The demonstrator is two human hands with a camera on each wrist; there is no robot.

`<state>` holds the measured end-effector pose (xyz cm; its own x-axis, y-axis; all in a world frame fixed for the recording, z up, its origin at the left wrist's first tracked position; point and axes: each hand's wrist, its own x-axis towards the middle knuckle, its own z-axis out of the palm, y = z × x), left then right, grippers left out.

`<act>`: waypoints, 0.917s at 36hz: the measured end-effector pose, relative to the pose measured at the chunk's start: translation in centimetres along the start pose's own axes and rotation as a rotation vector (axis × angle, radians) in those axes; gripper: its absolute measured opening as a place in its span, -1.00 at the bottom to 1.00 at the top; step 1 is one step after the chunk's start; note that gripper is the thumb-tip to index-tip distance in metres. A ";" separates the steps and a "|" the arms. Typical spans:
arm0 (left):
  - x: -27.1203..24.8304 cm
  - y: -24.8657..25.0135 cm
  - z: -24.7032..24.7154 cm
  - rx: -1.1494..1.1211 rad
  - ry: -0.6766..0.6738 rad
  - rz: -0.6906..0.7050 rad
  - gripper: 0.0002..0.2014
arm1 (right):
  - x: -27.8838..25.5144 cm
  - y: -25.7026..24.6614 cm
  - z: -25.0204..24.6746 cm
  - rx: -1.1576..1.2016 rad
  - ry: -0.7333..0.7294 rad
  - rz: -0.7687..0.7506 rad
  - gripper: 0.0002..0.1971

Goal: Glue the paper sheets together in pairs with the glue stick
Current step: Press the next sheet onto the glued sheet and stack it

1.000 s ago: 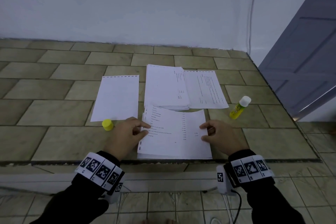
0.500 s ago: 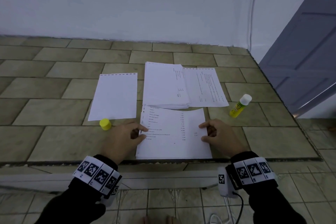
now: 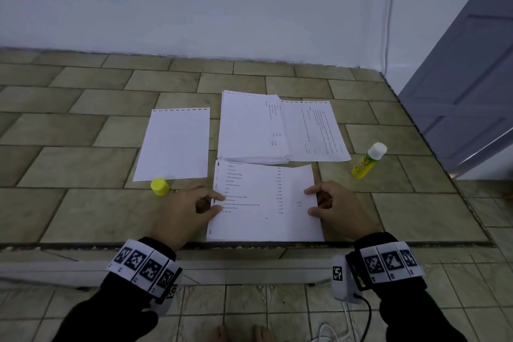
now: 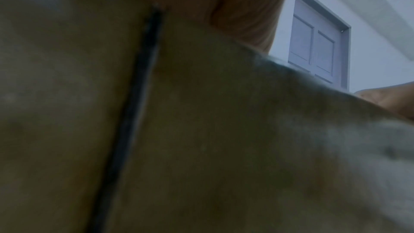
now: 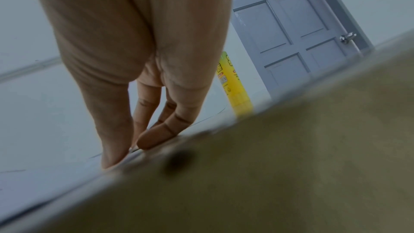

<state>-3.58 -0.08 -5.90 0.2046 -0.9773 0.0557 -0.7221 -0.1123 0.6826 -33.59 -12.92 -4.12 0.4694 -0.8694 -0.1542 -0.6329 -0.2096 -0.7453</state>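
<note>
A printed sheet (image 3: 263,203) lies at the near edge of the tiled ledge, its far right corner slightly raised. My left hand (image 3: 191,208) holds its left edge, thumb and forefinger on the paper and the other fingers curled. My right hand (image 3: 330,203) grips the right edge the same way; the right wrist view has the fingertips (image 5: 156,135) down at the paper's edge. The yellow glue stick (image 3: 367,159) (image 5: 235,86) stands tilted to the right, apart from both hands. Its yellow cap (image 3: 159,186) sits left of my left hand. The left wrist view is blurred tile.
A blank sheet (image 3: 175,144) lies at the left, a stack of sheets (image 3: 249,130) in the middle and another printed sheet (image 3: 316,133) beside it. The ledge's front edge (image 3: 111,246) drops to a lower tiled floor. A grey door (image 3: 472,78) stands at the right.
Both hands stay at the sheet's two side edges. The sheet has barely shifted; mostly the head view has tilted a little.
</note>
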 end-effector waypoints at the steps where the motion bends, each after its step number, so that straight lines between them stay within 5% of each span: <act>1: 0.0 -0.1 0.0 0.000 0.001 0.003 -0.85 | 0.0 0.0 0.0 0.001 0.000 -0.002 -0.67; 27: -0.1 -1.0 0.2 -0.085 0.035 0.086 -0.69 | -0.5 -0.9 -0.1 -0.017 0.006 0.020 -0.68; 33: -0.6 -0.6 0.3 0.074 0.057 0.137 -0.86 | -0.6 -1.6 0.2 -0.162 -0.004 0.003 -0.69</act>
<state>-3.48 0.47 -6.60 0.1366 -0.9729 0.1868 -0.7922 0.0060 0.6103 -32.72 -11.99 -2.95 0.4695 -0.8685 -0.1589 -0.7250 -0.2765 -0.6308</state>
